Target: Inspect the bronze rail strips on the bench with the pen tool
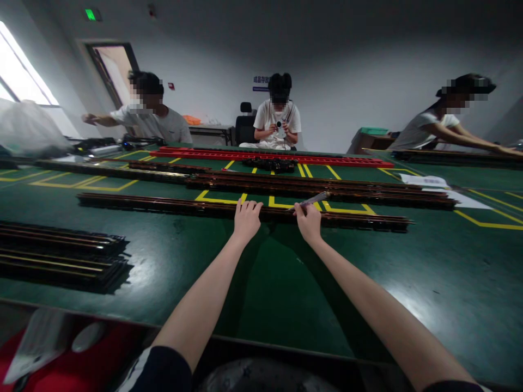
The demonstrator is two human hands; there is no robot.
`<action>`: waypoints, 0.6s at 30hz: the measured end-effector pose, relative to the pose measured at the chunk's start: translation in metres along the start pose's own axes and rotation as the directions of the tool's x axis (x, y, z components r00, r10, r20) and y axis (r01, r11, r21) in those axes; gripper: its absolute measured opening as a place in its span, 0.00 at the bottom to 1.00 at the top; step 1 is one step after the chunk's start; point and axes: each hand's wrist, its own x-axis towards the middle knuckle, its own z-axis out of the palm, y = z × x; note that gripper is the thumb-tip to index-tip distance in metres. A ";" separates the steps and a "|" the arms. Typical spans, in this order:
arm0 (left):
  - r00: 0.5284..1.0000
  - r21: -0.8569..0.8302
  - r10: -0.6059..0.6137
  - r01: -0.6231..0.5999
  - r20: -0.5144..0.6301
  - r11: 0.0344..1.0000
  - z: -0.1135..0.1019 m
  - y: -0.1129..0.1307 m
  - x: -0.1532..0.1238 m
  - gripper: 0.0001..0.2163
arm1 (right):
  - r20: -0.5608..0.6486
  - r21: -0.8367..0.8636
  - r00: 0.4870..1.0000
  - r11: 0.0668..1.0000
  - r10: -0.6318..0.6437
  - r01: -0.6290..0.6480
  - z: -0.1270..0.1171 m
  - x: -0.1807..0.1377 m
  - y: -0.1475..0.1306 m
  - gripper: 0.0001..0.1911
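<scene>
A long, thin dark rail with copper-coloured lines [171, 204] lies crosswise on the green table in front of me. My left hand [247, 219] is on its middle, fingers bent over the far side and gripping it. Just right of that, my right hand [309, 222] pinches a slim, pale pen-like tool [314, 200], slanted with its upper end to the right. The tool's lower end is close to the rail; whether it touches cannot be made out.
More dark rails [347, 190] lie beyond, near a long red rail [335, 159] and a black cluster [272, 164]. Stacked dark rails [57, 256] are at left. White papers [461, 198] lie at right. Several people [278, 122] sit around the table [180, 261].
</scene>
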 end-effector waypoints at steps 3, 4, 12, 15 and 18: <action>1.000 -0.001 -0.003 0.003 -0.003 1.000 0.000 0.000 0.000 0.21 | 0.000 0.006 1.000 1.000 -0.005 0.005 0.000 0.000 -0.001 0.20; 1.000 -0.002 -0.005 0.005 -0.001 1.000 0.000 0.000 0.000 0.21 | 0.001 0.009 1.000 1.000 -0.003 0.003 0.000 -0.001 -0.001 0.20; 0.998 -0.002 -0.062 0.062 -0.003 0.998 -0.004 0.001 0.000 0.21 | 0.012 0.027 1.000 1.000 0.011 -0.012 -0.002 -0.001 -0.003 0.20; 0.998 -0.014 -0.068 0.068 0.003 0.998 -0.004 -0.001 0.000 0.21 | 0.020 0.029 1.000 0.999 0.015 -0.016 -0.002 -0.001 -0.004 0.20; 0.998 -0.057 -0.039 0.041 0.044 0.998 -0.005 -0.003 0.001 0.21 | 0.025 0.026 0.999 0.999 0.021 -0.022 -0.002 -0.001 -0.004 0.20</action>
